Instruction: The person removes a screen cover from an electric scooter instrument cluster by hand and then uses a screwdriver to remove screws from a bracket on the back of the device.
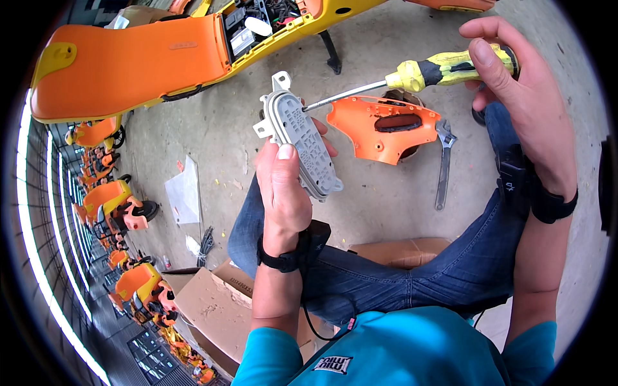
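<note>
Gripped in my left hand (283,186) is a grey oval plastic housing (306,138) with mounting tabs and a ribbed face, held tilted above the floor. My right hand (508,77) holds a screwdriver (444,69) by its yellow and black handle, thumb along the side. The screwdriver's tip touches or comes very close to the upper part of the housing's ribbed face. Behind and right of the housing, an orange plastic panel (360,132) with a dark oval slot lies on the floor. An adjustable wrench (444,164) rests beside the panel's right end.
An orange and yellow scooter (129,64) with exposed wiring spans the far left. Cardboard boxes (209,309) stand at lower left, and a white sheet (185,193) lies on the concrete floor. More orange and yellow scooters (106,199) line the left side. My legs frame the work.
</note>
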A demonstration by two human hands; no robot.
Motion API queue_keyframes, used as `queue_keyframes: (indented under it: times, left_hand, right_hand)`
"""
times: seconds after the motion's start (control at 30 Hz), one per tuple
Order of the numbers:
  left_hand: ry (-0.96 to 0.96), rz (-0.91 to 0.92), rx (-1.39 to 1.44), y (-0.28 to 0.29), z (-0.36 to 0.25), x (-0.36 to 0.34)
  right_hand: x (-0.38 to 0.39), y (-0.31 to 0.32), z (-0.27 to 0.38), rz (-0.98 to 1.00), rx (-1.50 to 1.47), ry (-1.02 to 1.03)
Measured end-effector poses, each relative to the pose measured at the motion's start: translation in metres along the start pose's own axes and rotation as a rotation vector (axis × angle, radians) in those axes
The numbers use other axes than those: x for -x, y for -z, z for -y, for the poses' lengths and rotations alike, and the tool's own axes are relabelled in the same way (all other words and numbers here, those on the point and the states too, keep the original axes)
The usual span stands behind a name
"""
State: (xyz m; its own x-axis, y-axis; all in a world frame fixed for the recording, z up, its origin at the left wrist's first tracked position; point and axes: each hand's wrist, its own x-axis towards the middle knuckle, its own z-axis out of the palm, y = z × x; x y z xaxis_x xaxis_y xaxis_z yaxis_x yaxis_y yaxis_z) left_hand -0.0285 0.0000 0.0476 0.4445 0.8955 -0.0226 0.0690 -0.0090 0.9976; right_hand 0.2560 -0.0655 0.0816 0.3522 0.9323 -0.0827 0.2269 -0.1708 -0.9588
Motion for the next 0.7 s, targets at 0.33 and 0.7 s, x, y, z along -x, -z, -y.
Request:
queue_keyframes:
  times: [0.33,0.7]
  left_hand:
    - [-0.005,-0.005,-0.017,0.002,0.000,0.000]
    - [0.015,-0.030,0.002,0.002,0.004,0.001]
  right_hand:
    - [-0.002,0.011,-0.005,0.138,-0.040,0.103]
    - [-0.001,0.014,0.012,0.185,0.006,-0.204]
